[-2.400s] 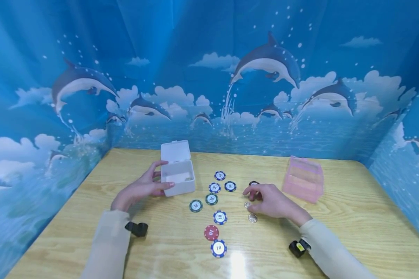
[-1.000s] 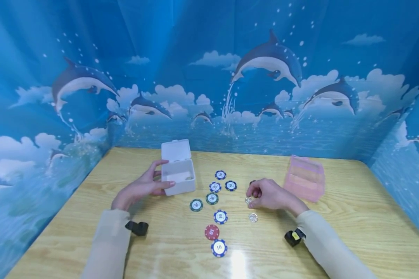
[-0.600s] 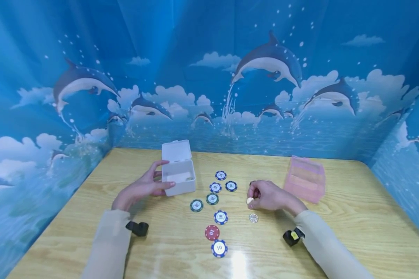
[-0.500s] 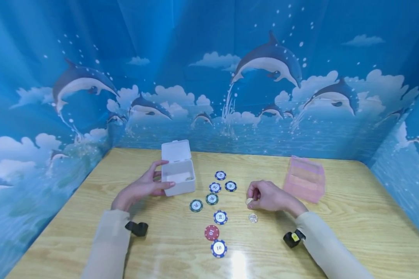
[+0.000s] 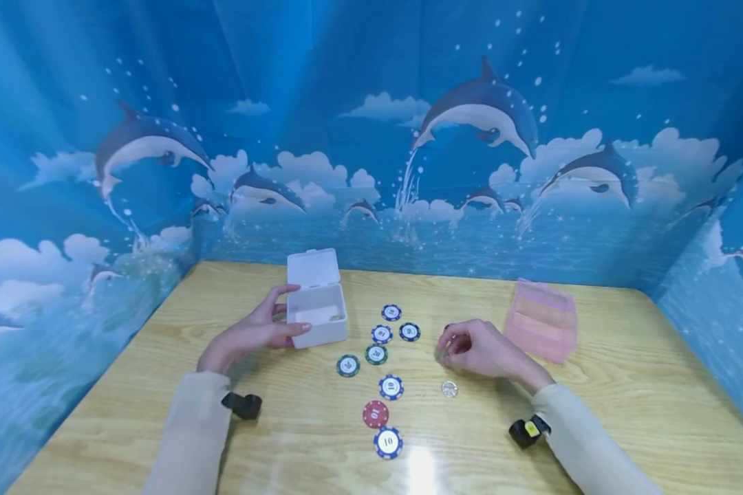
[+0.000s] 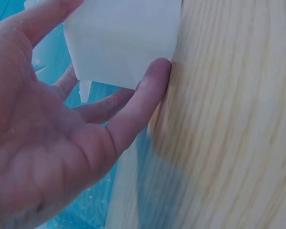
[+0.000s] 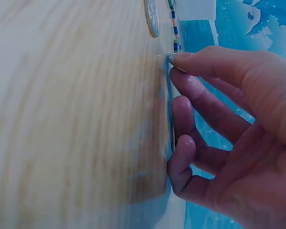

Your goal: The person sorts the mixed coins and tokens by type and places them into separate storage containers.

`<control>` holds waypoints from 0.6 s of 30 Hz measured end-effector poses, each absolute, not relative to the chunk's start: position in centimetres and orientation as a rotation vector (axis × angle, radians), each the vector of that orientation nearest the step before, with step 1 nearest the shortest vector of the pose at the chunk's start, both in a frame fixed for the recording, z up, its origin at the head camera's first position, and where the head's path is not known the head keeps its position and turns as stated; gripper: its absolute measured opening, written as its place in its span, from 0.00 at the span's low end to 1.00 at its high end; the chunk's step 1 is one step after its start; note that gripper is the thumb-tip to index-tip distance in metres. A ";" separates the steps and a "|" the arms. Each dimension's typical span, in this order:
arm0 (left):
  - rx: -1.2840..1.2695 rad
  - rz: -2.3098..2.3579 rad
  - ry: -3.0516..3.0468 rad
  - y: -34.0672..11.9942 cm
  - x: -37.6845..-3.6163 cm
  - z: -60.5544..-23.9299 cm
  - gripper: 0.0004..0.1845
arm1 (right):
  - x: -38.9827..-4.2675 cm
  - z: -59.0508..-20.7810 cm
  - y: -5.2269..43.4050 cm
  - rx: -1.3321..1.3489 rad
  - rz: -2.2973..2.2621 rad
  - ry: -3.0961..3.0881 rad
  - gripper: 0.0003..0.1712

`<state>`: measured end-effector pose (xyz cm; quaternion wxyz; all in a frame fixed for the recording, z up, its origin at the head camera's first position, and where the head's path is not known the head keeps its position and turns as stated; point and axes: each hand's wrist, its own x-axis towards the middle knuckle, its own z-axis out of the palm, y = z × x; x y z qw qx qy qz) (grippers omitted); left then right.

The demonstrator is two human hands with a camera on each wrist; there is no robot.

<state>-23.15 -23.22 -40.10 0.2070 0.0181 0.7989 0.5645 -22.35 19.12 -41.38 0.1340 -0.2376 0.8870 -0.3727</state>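
Note:
My left hand (image 5: 261, 326) grips the left side of a small white plastic box (image 5: 317, 333), thumb over its near rim and fingers along the side. The box's lid (image 5: 312, 267) stands raised at the back. A small shiny coin (image 5: 336, 317) lies inside. In the left wrist view the thumb (image 6: 155, 78) presses the box wall. Low over the table, my right hand (image 5: 479, 349) pinches a silvery coin (image 7: 178, 63) between thumb and index finger; its edge shows in the right wrist view. Another silvery coin (image 5: 449, 389) lies just nearer on the table.
Several poker chips lie mid-table, among them a red chip (image 5: 375, 414), a green chip (image 5: 348, 366) and a blue chip (image 5: 388, 442). A dark chip (image 5: 448, 326) is mostly hidden behind the right hand. A pink translucent box (image 5: 541, 320) stands at right, before a dolphin-print curtain (image 5: 371, 137).
My right hand has closed on the farther silvery coin, which lay flat on the table before and is now pinched with its edge turned up. The left hand and white box stay put.

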 end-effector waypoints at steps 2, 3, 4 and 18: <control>0.050 1.578 2.218 -23.2 -23.2 -40.1 0.54 | -22.3 -41.4 19.1 -0.666 -1.085 2.578 0.09; 0.055 1.581 2.215 -23.3 -23.1 -40.1 0.54 | -22.2 -41.4 19.2 -0.659 -1.089 2.584 0.09; 0.059 1.583 2.213 -23.3 -23.1 -40.1 0.54 | -22.2 -41.4 19.2 -0.652 -1.095 2.589 0.09; 0.045 1.576 2.220 -23.4 -23.2 -40.1 0.53 | -22.0 -41.3 18.9 -0.474 -1.182 2.665 0.06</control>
